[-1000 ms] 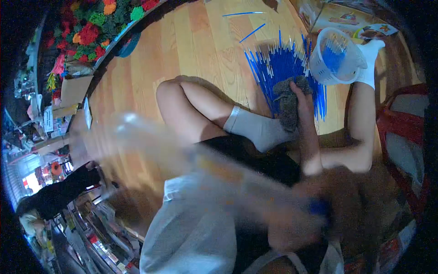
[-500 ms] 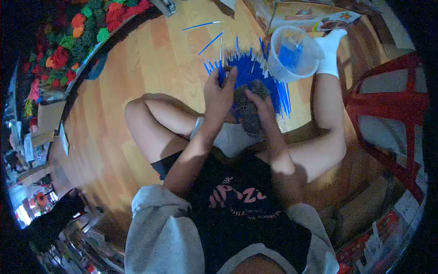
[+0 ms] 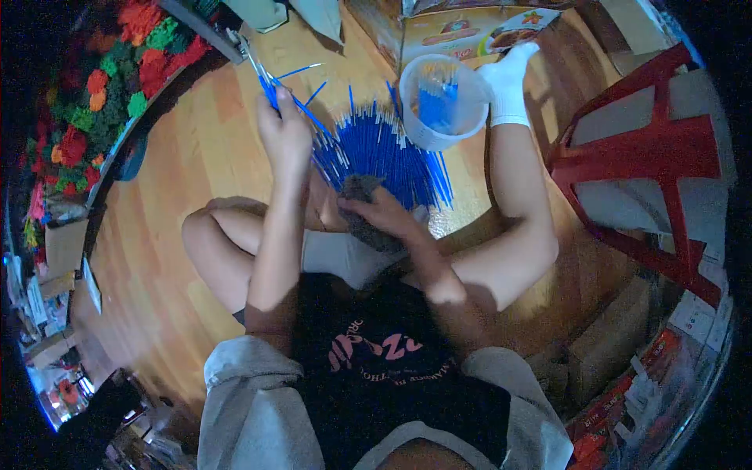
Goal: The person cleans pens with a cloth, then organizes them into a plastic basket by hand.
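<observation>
My left hand [image 3: 286, 137] is raised to the left of the pile, closed around a few thin blue paintbrushes [image 3: 270, 84] whose pale tips point up and left. Below and to its right, my right hand [image 3: 385, 215] grips a dark grey cloth [image 3: 362, 189], pressed near the lower edge of the pile. A big spread of blue-handled paintbrushes [image 3: 376, 149] lies on the floor in front of me, many with silvery-white ends. A clear plastic tub [image 3: 445, 141] stands at the pile's upper right, with more blue brushes showing inside.
Two loose brushes lie on the wooden floor [image 3: 188, 149] beyond the pile. A printed cardboard box [image 3: 470, 35] stands behind the tub. At right is a red-framed chair [image 3: 650, 157]. Red, green and orange tufted bunches [image 3: 102, 98] fill the upper left, beside a metal fitting [image 3: 235, 48].
My left hand has moved up and left, away from the pile, with brushes in it. My right hand keeps the grey cloth by the pile. The view has shifted to the right.
</observation>
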